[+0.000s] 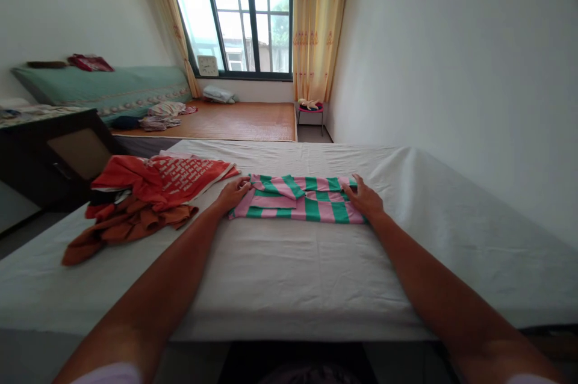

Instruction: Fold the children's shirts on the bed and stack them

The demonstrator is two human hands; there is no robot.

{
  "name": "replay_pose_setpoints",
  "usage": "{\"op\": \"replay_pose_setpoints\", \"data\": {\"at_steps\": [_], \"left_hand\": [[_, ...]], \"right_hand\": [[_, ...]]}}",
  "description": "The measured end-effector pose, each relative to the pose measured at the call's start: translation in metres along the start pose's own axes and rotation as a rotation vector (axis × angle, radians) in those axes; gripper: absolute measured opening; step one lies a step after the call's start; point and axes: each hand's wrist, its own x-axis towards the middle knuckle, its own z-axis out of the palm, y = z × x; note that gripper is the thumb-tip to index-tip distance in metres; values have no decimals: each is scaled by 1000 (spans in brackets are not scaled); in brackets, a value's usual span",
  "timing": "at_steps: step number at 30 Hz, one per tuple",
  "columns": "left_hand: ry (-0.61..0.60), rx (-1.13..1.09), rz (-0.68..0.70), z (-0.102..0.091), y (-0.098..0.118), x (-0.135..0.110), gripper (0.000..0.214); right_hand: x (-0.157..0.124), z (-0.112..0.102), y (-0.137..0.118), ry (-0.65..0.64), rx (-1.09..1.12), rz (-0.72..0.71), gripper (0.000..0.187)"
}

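Observation:
A pink-and-green striped shirt (311, 206) lies folded into a long flat strip on the white-sheeted bed. At its left end, my left hand (235, 192) has its fingers closed on the far corner. My right hand (366, 197) grips the right end, thumb over the cloth and index finger at the far edge. A folded-over flap, perhaps a sleeve, lies across the left half of the shirt. The undersides of my fingers are hidden.
Left of the shirt is a loose heap of clothes with a red printed garment (180, 179) and a brown garment (135, 220). A dark cabinet (76, 143) stands far left. Beyond are a mat-covered bed (244, 120) and a small stool (310, 108). A white wall (451, 71) borders the right.

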Motion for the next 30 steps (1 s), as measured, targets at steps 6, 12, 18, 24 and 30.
{"op": "replay_pose_setpoints", "data": {"at_steps": [6,12,18,24,30], "left_hand": [[55,-136,-1,-1,3,-8,53],[55,-361,-48,-4,9,-14,46],[61,-503,-106,-8,9,-19,37],[94,-655,-271,-8,0,-14,39],[73,-101,-137,-1,11,-17,44]], "right_hand": [[22,-5,-9,-42,75,-144,29],[59,-23,-105,-164,588,-176,29],[47,11,-244,-399,729,-177,30],[34,7,-265,-525,1054,-183,41],[32,13,-204,-194,647,-333,29]]}}
